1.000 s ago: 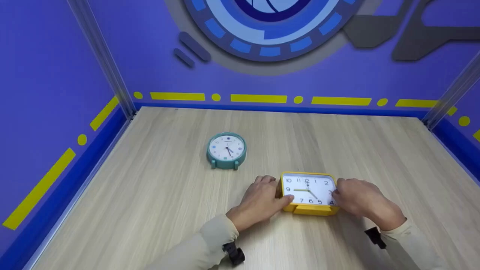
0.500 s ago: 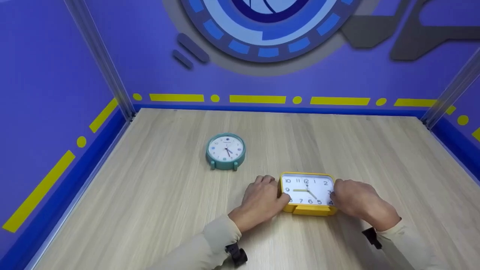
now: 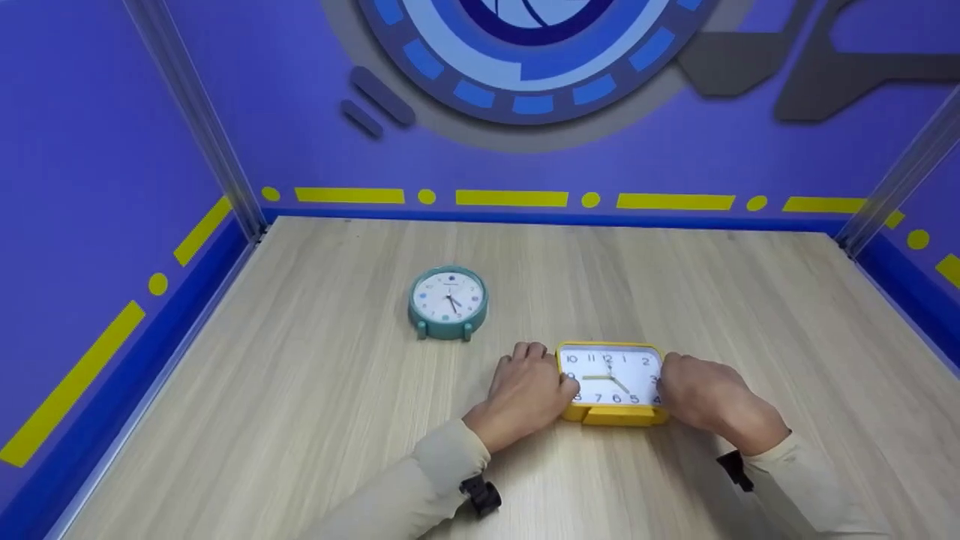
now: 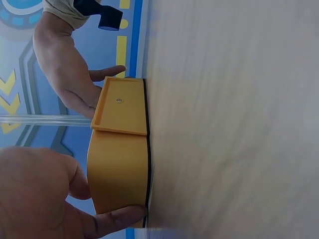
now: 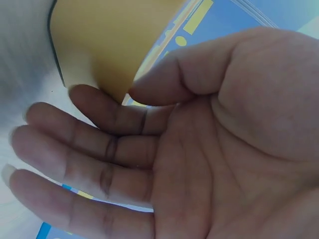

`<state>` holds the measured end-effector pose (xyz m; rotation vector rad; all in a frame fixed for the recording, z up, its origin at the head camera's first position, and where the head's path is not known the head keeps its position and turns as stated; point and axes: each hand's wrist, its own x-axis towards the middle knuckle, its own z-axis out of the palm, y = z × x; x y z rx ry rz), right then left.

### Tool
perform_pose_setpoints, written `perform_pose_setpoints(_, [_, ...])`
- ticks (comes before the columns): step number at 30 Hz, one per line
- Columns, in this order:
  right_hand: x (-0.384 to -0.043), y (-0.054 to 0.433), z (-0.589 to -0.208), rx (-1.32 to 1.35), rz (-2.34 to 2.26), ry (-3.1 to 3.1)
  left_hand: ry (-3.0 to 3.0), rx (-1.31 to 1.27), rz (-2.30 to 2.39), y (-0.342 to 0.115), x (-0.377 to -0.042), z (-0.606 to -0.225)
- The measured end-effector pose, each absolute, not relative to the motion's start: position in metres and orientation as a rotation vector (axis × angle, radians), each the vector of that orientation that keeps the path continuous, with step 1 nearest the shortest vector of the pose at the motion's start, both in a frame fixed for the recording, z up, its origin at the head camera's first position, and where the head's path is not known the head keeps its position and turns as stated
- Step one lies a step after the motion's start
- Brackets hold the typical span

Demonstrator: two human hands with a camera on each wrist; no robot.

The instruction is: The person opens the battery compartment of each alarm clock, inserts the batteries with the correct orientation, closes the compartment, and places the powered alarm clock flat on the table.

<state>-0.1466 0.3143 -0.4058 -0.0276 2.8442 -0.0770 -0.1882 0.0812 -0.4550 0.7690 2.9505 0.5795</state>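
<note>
A yellow rectangular alarm clock (image 3: 611,415) lies face up on the table, white dial showing. My left hand (image 3: 523,390) grips its left end, thumb over the front edge by the 8 and 9. In the left wrist view, the left hand (image 4: 40,191) has its thumb and a finger on the yellow casing (image 4: 117,167). At the clock's right end, my right hand (image 3: 709,394) holds on, thumb at the front edge. The right wrist view shows the right hand's palm (image 5: 184,164), with thumb and index fingertips at the casing (image 5: 109,40). The clock's back is hidden.
A round teal alarm clock (image 3: 448,302) lies face up behind and left of the yellow one, with its two short feet toward me. The wooden table (image 3: 300,390) meets blue walls (image 3: 360,165) at the back and both sides.
The yellow clock and both hands have shifted slightly away from me, toward the back wall. My left thumb sits a little higher on the dial's edge. The head view has drifted slightly.
</note>
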Motion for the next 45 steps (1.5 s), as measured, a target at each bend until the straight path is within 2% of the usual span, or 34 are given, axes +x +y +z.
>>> perform_pose_setpoints(16, [-0.181, 0.319, -0.411, 0.046, -0.194, 2.824, 2.950, 0.726, 0.571, 0.091, -0.217, -0.455])
perform_pose_setpoints(37, [-0.234, 0.336, -0.426, 0.137, -0.289, 2.852, 3.040, 0.680, 0.113, 0.128, -0.264, -0.455])
perform_pose_setpoints(45, [-0.251, 0.337, -0.431, 0.160, -0.331, 2.871, 3.034, 0.595, 0.100, 0.134, -0.278, -0.454])
